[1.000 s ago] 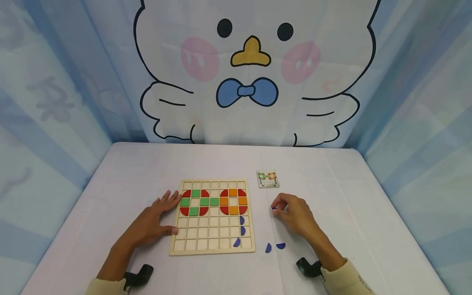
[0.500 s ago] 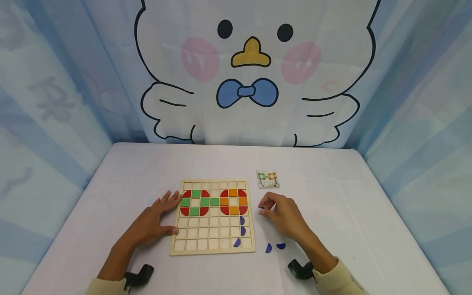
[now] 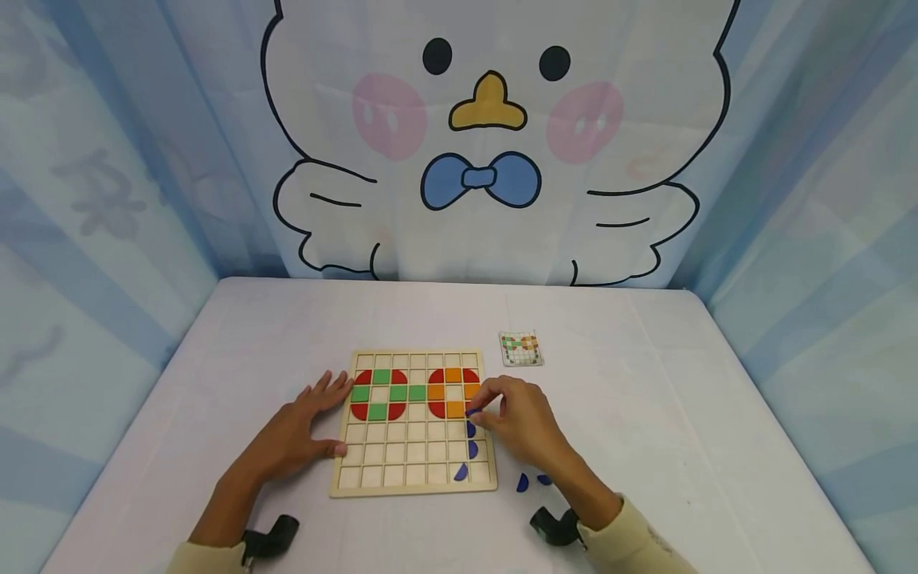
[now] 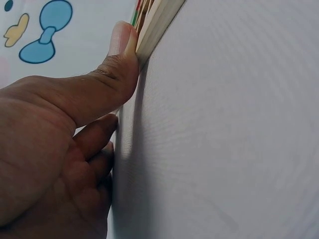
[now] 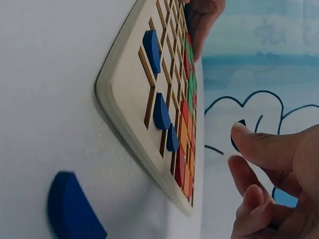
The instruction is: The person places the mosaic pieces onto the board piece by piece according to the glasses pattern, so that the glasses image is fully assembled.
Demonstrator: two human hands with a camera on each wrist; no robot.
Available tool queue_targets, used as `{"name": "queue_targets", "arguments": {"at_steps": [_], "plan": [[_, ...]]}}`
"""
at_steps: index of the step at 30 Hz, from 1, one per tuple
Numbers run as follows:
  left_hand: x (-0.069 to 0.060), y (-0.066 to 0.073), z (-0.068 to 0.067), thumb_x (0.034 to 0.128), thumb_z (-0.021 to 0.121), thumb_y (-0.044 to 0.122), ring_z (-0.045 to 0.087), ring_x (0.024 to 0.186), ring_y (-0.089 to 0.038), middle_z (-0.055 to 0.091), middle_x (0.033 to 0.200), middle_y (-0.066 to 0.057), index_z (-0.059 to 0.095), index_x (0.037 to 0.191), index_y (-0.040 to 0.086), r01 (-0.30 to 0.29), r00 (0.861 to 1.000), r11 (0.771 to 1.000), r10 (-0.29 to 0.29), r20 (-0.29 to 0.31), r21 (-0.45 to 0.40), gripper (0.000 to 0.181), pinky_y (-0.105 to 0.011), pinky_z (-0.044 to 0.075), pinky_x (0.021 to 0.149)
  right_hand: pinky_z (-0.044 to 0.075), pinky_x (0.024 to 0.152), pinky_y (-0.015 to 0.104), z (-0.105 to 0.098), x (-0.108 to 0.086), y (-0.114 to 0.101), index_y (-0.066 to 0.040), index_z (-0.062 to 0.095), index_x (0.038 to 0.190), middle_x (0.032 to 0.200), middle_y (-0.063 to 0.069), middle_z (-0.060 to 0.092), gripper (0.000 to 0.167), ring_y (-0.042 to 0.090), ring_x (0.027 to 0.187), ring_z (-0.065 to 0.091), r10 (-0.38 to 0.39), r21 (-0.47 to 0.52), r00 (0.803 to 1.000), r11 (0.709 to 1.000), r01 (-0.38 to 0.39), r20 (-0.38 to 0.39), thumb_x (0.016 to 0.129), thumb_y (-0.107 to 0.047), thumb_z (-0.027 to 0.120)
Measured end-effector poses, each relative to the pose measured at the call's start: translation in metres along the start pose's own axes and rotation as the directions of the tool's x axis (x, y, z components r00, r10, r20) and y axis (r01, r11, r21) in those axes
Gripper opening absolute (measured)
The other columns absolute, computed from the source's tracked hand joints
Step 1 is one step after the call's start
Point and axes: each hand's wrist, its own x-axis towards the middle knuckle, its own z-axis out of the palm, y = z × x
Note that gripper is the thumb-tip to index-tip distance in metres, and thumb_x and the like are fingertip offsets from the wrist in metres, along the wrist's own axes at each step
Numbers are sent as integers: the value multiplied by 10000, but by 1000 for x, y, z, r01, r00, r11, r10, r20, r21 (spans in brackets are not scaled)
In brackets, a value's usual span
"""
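A wooden grid board (image 3: 376,477) lies on the table, bearing red quarter-round pieces, green squares (image 3: 417,392) and orange squares (image 3: 455,409). My left hand (image 3: 290,438) rests at its left side, fingers stretched out, the thumb touching the edge in the left wrist view. Over the board's right side, my right hand (image 3: 527,418) pinches a blue half-round piece (image 3: 473,412) between thumb and fingers. Just below it on the board sit blue half-round pieces (image 3: 472,450), one of them tilted (image 3: 460,473) in the bottom row.
Two loose blue half-round pieces (image 3: 522,482) lie on the white table right of the board, one partly behind the right forearm. A small pattern card (image 3: 521,348) lies beyond the board's upper right corner. Printed curtains surround the table.
My right hand has moved left from beside the board to over its right edge, carrying the blue half-round piece. The left hand and the board have stayed put.
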Motion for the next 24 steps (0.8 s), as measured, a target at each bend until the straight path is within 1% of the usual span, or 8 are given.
{"name": "queue_targets", "arguments": {"at_steps": [3, 7, 9, 12, 16, 19, 24], "plan": [[0, 0, 0, 768, 914, 453, 142, 1645, -470, 260, 1761, -100, 355, 1667, 201, 3, 1000, 1000, -3, 0, 5, 1088, -765, 135, 1271, 424, 592, 229, 6, 1, -6, -250, 750, 888, 867, -112, 685, 180, 132, 696, 517, -36, 19, 999, 999, 36, 10, 882, -118, 871], [0, 0, 0, 769, 915, 445, 139, 1645, -472, 256, 1763, -100, 353, 1668, 203, 7, 1000, 1000, -7, 1, 7, 1087, -766, 136, 1270, 442, 567, 210, 14, 3, -12, -220, 731, 937, 822, -94, 658, 164, 110, 676, 536, -87, 41, 995, 996, 85, 44, 902, -116, 854], [0, 0, -1, 771, 914, 447, 139, 1644, -477, 254, 1765, -99, 351, 1669, 209, 9, 1000, 1000, -9, 2, 10, 1087, -772, 138, 1266, 456, 575, 203, 18, 4, -15, -200, 723, 964, 832, -90, 671, 165, 96, 691, 557, -118, 50, 991, 992, 116, 55, 907, -107, 847], [0, 1, -1, 770, 913, 454, 139, 1640, -489, 252, 1766, -99, 349, 1671, 218, 13, 1000, 1000, -13, 3, 9, 1088, -782, 139, 1259, 454, 564, 206, 24, 5, -20, -178, 726, 1034, 844, -77, 693, 177, 92, 663, 559, -168, 57, 983, 985, 164, 70, 918, -94, 832], [0, 0, 0, 766, 914, 459, 136, 1640, -492, 250, 1766, -98, 346, 1672, 223, 15, 1000, 1000, -15, 5, 1, 1094, -781, 136, 1260, 462, 563, 212, 30, 7, -26, -175, 746, 1105, 848, -75, 709, 197, 94, 627, 550, -211, 66, 973, 976, 205, 98, 935, -105, 815], [0, 0, 0, 766, 915, 455, 136, 1645, -477, 253, 1765, -96, 346, 1672, 217, 9, 1000, 1000, -9, 5, -2, 1096, -773, 135, 1266, 485, 587, 208, 35, 10, -31, -180, 751, 1090, 855, -91, 725, 162, 78, 651, 578, -232, 74, 966, 972, 224, 115, 946, -139, 812], [1, -2, 0, 768, 913, 450, 138, 1649, -462, 257, 1764, -98, 347, 1672, 205, 2, 1000, 1000, -2, 7, -4, 1094, -762, 133, 1274, 450, 573, 207, 44, 16, -41, -211, 736, 994, 834, -107, 745, 126, 55, 651, 580, -256, 77, 958, 966, 248, 131, 928, -173, 837]]}}
